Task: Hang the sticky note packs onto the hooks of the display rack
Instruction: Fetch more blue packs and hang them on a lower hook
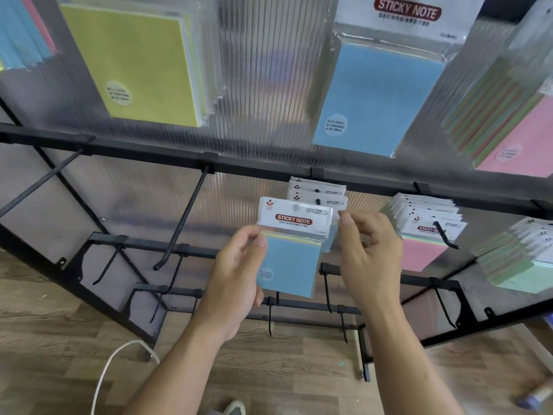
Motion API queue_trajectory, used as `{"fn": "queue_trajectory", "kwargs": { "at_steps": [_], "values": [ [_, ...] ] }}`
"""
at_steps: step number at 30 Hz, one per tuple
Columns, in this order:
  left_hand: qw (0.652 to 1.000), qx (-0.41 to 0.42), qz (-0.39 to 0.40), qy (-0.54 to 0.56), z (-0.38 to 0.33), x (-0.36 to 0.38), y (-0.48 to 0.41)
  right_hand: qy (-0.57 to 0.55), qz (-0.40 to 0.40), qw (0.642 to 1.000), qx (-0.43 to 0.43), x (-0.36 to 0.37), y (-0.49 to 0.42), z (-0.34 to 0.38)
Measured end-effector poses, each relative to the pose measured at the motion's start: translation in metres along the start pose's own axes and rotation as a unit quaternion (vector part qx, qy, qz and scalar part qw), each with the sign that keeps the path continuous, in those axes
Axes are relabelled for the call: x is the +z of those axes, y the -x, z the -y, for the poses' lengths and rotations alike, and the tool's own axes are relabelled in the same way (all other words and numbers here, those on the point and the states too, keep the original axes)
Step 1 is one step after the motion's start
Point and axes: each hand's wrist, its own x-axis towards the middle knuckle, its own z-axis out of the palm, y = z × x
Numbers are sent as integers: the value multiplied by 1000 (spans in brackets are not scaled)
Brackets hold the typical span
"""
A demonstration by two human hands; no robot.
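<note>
A small blue sticky note pack (291,259) with a white header card is held upright in front of the rack. My left hand (236,277) grips its left edge, thumb on the front. My right hand (369,253) pinches the header's right corner with curled fingers. Just behind the pack, several like packs (317,193) hang on a black hook. The pack's hang hole sits below and left of that hook's tip.
An empty long hook (182,223) juts out to the left. Pink packs (425,232) and green packs (520,259) hang to the right. Large yellow (134,64), blue (377,94) and pink packs hang above. Lower bars carry bare hooks. A white cable (110,369) lies on the wooden floor.
</note>
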Motion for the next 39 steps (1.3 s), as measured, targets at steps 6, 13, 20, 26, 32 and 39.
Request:
{"fn": "queue_trajectory", "kwargs": {
  "at_steps": [6,13,20,26,32,39],
  "values": [
    [997,-26,62,-36,3,13,5,-95,19,994,59,-5,17,0],
    [992,-57,81,-82,6,17,2,-58,7,994,91,-7,21,-6],
    [990,-75,56,-104,7,22,-9,2,16,994,107,-2,11,-6],
    [983,-64,23,-173,5,26,-30,47,25,993,109,8,-6,-7],
    [948,-22,-3,-317,1,30,-57,100,27,988,110,16,-29,-3],
    [877,6,-30,-480,-11,32,-64,135,34,986,95,15,-41,-5]
  ]
}}
